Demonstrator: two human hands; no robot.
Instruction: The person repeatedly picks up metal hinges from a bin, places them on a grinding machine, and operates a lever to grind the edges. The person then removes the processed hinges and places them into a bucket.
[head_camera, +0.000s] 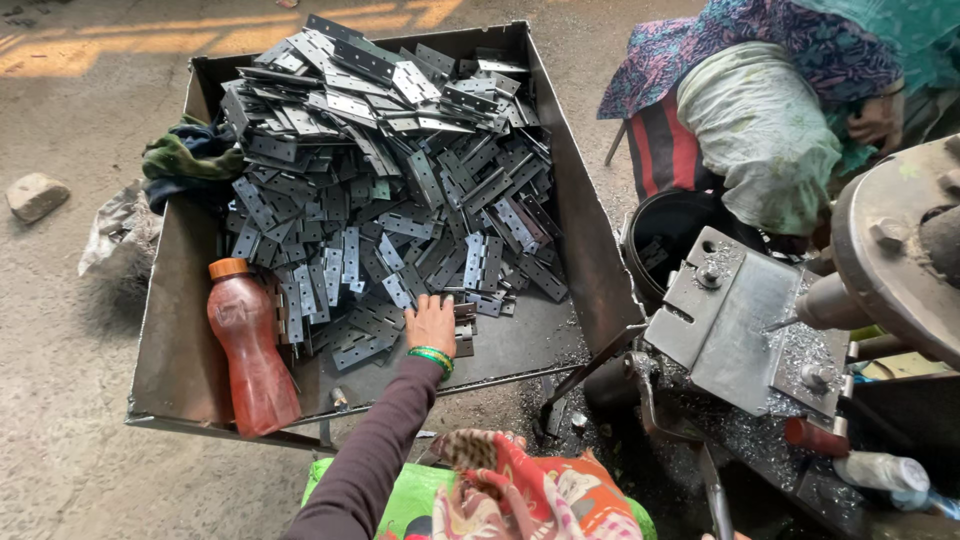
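Observation:
My left hand (432, 323), with green bangles at the wrist, reaches forward into a big sheet-metal tray (590, 250). It rests on the near edge of a large heap of flat grey metal hinges (380, 170). Its fingers lie down over the hinges near the tray floor, and whether they grip one is hidden. My dark sleeve runs back to my lap, which is covered in orange and green patterned cloth (520, 495). My right hand is out of view.
A red-orange plastic bottle (250, 350) stands in the tray's near left corner, and a green-blue rag (190, 155) hangs over its left wall. At right are a machine with a grey steel plate (740, 320) strewn with metal chips, a black bucket (670, 235), and a seated co-worker (770, 120).

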